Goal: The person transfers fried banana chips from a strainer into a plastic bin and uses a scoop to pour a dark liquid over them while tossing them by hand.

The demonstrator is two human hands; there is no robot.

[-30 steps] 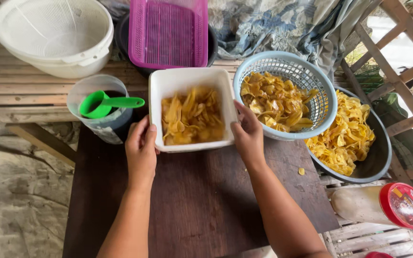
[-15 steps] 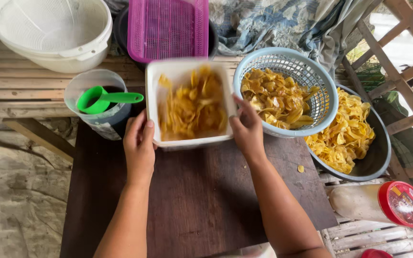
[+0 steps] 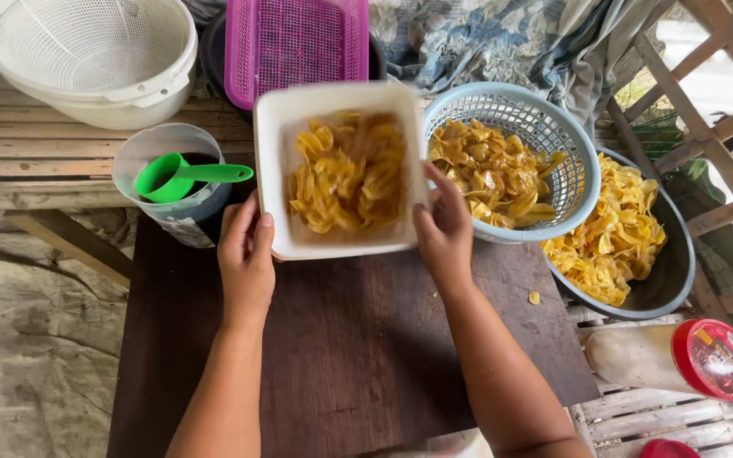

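While both hands grip it from opposite sides, the white tub (image 3: 343,102) sits above the far edge of the dark wooden worktop (image 3: 358,356), its outline blurred. The tub is roughly square with rounded corners, its slightly longer axis running away from the person, and its open mouth faces up toward the camera. Yellow chips (image 3: 348,174) fill its bottom.

The left hand (image 3: 246,254) clasps the tub's left side near the front corner: the thumb lies along the rim, the fingers curl close together under the wall. The right hand (image 3: 444,229) holds the right side the same way, thumb on the rim, fingers folded against the outer wall. Neither hand is spread; both are closed on the tub.

Just right of the tub, touching or nearly touching the right hand, stands a pale blue basket (image 3: 545,127) with more chips, and beyond it to the right a dark bowl (image 3: 668,280) heaped with chips. Left of the tub is a clear cup (image 3: 150,148) holding a green scoop (image 3: 181,175). Behind the tub lies a pink tray (image 3: 294,38), and far to its left a white colander (image 3: 86,55). A jar with a red lid (image 3: 713,360) lies right of the worktop.
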